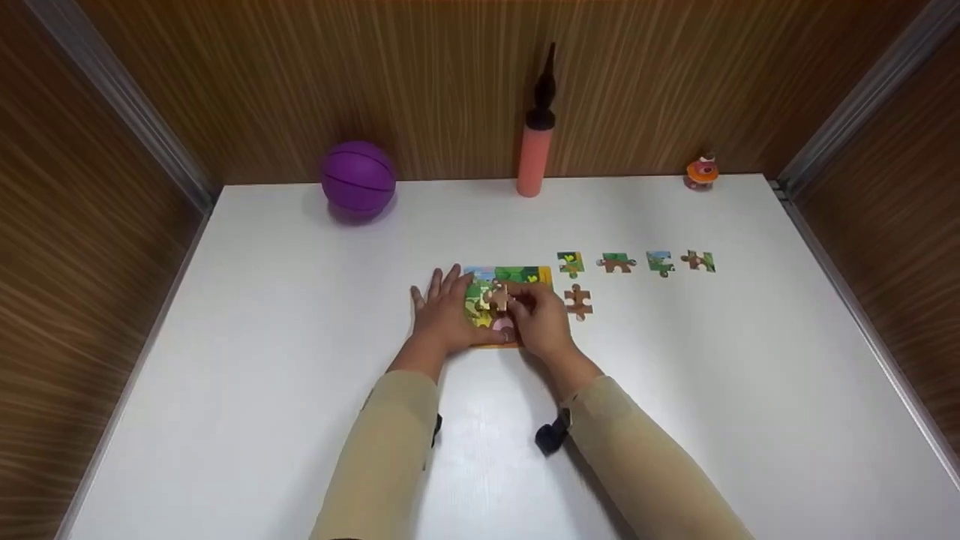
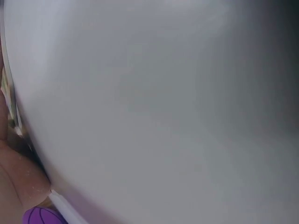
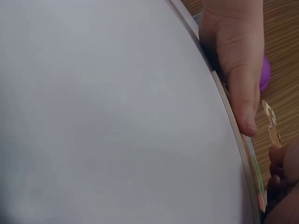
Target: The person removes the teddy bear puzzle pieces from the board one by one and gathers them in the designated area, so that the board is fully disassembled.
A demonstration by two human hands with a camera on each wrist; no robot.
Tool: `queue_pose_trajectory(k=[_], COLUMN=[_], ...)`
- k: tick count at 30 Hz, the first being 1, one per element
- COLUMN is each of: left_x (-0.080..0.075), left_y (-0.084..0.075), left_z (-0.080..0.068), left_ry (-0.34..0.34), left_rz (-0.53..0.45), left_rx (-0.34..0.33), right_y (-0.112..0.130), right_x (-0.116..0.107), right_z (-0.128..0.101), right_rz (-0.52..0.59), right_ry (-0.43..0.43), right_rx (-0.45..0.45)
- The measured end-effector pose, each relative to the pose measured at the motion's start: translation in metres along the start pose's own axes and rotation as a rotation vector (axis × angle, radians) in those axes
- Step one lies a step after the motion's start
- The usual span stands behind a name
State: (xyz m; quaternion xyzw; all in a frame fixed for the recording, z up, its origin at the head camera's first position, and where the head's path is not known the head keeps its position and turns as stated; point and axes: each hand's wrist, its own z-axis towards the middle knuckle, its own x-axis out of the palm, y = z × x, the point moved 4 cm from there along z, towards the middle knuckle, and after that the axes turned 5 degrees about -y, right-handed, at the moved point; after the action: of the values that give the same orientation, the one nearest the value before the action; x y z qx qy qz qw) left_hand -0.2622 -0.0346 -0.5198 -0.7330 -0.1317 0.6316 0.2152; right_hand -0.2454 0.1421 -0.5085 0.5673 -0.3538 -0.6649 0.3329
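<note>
A colourful jigsaw puzzle board [image 1: 517, 272] lies flat in the middle of the white table. My left hand [image 1: 442, 319] rests on its left side, fingers spread and thumb lying along the near edge. Above the board, my right hand [image 1: 545, 322] pinches a brown jigsaw piece [image 1: 497, 298] by its right side. In the right wrist view that jigsaw piece [image 3: 270, 122] stands tilted, clear of the board, near the left thumb [image 3: 243, 102]. The hands hide parts of the picture. The left wrist view catches only part of the left hand [image 2: 21, 177] at its edge.
Right of the board lie a brown jigsaw piece [image 1: 578, 301] and a row of several more, including a green one [image 1: 571, 263]. Along the back stand a purple ball [image 1: 358, 178], a pink hand pump [image 1: 534, 159] and a small toy figure [image 1: 702, 172]. Wood-grain walls [image 1: 450, 90] enclose the table.
</note>
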Motion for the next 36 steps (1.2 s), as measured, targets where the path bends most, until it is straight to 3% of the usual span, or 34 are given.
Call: queue_pose_trajectory(k=[7, 15, 24, 30, 36], left_x=[0.002, 0.0, 0.001, 0.001, 0.002], left_y=[0.004, 0.006, 0.005, 0.003, 0.003], left_z=[-0.004, -0.004, -0.001, 0.001, 0.003], left_ry=[0.014, 0.018, 0.028, 0.017, 0.023], left_rz=[-0.004, -0.015, -0.005, -0.007, -0.01], left_rx=[0.002, 0.001, -0.008, 0.009, 0.002], right_y=[-0.015, -0.038, -0.063, -0.076, -0.085], right_x=[-0.024, -0.071, -0.116, -0.137, -0.151], right_z=[-0.003, 0.003, 0.005, 0.008, 0.011], right_rz=[0.1, 0.107, 0.042, -0.049, -0.098], right_ry=[-0.016, -0.046, -0.108, -0.151, -0.159], right_rx=[-0.013, 0.088, 0.142, 0.076, 0.065])
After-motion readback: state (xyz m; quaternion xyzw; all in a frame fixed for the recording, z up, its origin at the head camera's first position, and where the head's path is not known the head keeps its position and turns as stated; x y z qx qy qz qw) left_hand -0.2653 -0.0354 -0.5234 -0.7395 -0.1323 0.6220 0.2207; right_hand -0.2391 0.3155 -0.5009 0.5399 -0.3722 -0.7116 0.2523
